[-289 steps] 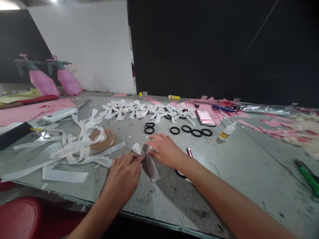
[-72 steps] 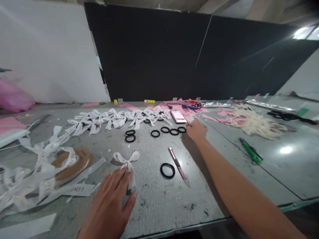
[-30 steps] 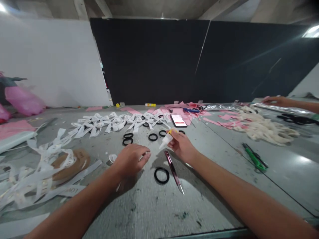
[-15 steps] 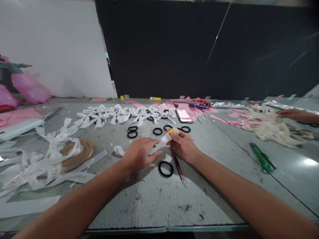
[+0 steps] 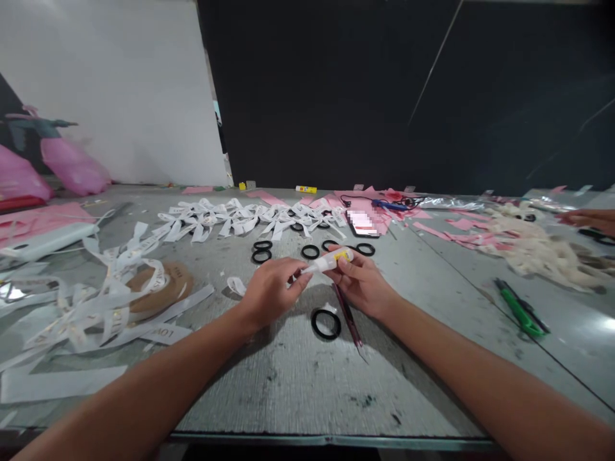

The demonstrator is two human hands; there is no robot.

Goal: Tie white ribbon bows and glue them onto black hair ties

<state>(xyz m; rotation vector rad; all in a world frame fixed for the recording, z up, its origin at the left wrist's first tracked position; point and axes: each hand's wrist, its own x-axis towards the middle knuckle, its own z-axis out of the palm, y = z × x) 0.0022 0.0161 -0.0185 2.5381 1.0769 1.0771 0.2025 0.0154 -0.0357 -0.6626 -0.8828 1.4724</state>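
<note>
My right hand (image 5: 362,285) grips a small white glue bottle (image 5: 333,260) with a yellow label, held level above the grey table (image 5: 298,390). My left hand (image 5: 270,289) pinches the bottle's nozzle end with fingertips closed. A white ribbon bow (image 5: 236,285) lies just left of my left hand, mostly hidden. A black ring (image 5: 326,323) and a pink craft knife (image 5: 349,318) lie below my right hand.
A row of finished white bows (image 5: 240,218), several black rings (image 5: 310,250), a phone (image 5: 362,223) and pink paper scraps lie beyond. A ribbon spool (image 5: 158,289) with loose strips sits left. Green snips (image 5: 521,307) lie right. Another person's hand (image 5: 589,219) is at far right.
My right hand fetched the glue bottle from the far side and brought it to the middle. My left hand left the bow and now pinches the bottle's tip.
</note>
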